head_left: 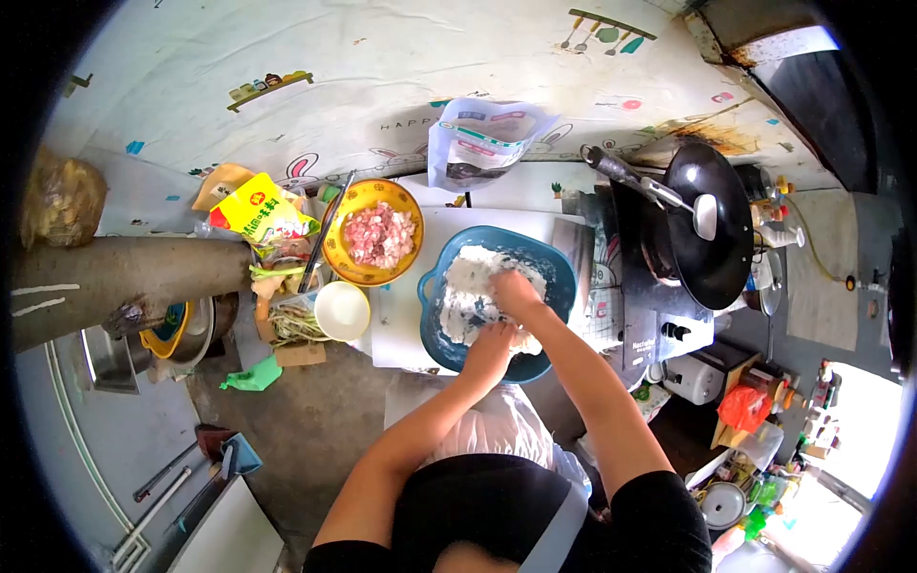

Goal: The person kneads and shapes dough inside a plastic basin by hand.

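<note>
A: Where's the floury dough?
B: In the blue basin, which sits on the white worktop in front of the person. It's white and crumbly, with powder smeared up the basin's wall.
A: And the right hand?
B: Down in the basin, fingers bent and sunk in the dough. I can't tell whether they close on any of it.
A: The left hand?
B: Nearer the person, at the basin's near side, its fingers curled over the dough. How far open it is, I can't tell; the fingertips are hidden.
A: What's beside the basin?
B: To its left, a yellow bowl of chopped meat, with dark chopsticks against its left side. A white bowl stands just nearer the person.
A: To the right?
B: A black wok on the stove, with a metal spatula lying in it.
</note>
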The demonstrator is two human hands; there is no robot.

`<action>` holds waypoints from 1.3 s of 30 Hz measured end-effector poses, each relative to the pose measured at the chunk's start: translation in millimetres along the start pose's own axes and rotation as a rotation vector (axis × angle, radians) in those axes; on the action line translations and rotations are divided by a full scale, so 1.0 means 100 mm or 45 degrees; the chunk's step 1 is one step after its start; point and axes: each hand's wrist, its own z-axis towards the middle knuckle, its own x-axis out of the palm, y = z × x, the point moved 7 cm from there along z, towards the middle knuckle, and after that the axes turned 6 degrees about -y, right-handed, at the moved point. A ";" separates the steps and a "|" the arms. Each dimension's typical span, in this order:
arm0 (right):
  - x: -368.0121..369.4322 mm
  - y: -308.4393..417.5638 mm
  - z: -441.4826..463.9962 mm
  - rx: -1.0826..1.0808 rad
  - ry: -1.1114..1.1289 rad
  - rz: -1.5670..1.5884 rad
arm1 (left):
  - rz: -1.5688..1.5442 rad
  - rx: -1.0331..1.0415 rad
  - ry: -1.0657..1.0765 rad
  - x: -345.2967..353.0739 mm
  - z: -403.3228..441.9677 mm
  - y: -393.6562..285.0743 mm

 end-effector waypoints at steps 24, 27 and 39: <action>-0.10 0.12 -0.31 0.283 -0.601 0.064 | -0.173 -0.545 -0.199 -0.29 0.26 0.77; -0.02 0.11 -0.17 0.295 -0.715 -0.080 | -0.129 -0.581 -0.187 -0.26 0.32 0.81; -0.11 0.02 0.04 0.144 -0.747 -0.143 | -0.112 -0.556 -0.198 -0.19 0.50 0.88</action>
